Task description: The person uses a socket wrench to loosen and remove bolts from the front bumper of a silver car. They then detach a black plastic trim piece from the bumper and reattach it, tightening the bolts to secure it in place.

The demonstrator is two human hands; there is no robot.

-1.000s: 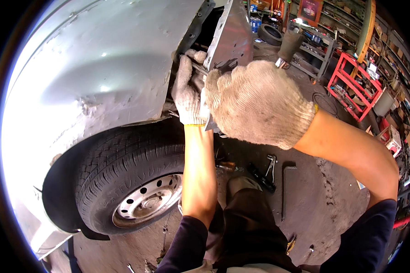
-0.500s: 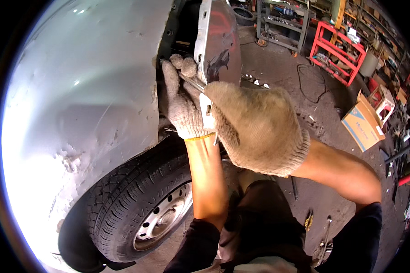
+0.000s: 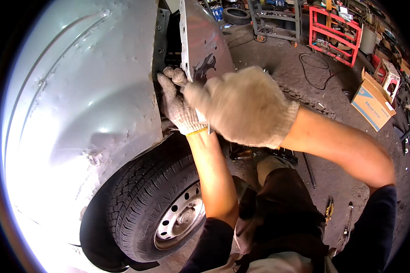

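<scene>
My left hand (image 3: 176, 102), in a dirty knitted glove, reaches into the gap between a scuffed silver car body panel (image 3: 91, 77) and a loose-edged grey and reddish panel (image 3: 209, 50). Its fingers are curled around the end of a slim metal tool (image 3: 182, 85), which is mostly covered. My right hand (image 3: 246, 111), also gloved and smeared by motion, is closed on the tool's other end, right beside the left fingers. The tool's exact kind does not show. Below my left wrist is the car's wheel, a black tyre (image 3: 136, 214) on a steel rim (image 3: 182, 216).
A red metal rack (image 3: 335, 34) and a grey wheeled cart (image 3: 278, 29) stand at the back, near a loose tyre (image 3: 236, 16). On the right lie a cardboard box (image 3: 372, 104) and a black cable (image 3: 316, 68). Pliers (image 3: 329, 210) and a long metal tool (image 3: 348, 223) lie on the floor.
My right hand has swung up and slightly left, closer to my left fingers. My left hand stays in the gap, and the whole view has shifted a little.
</scene>
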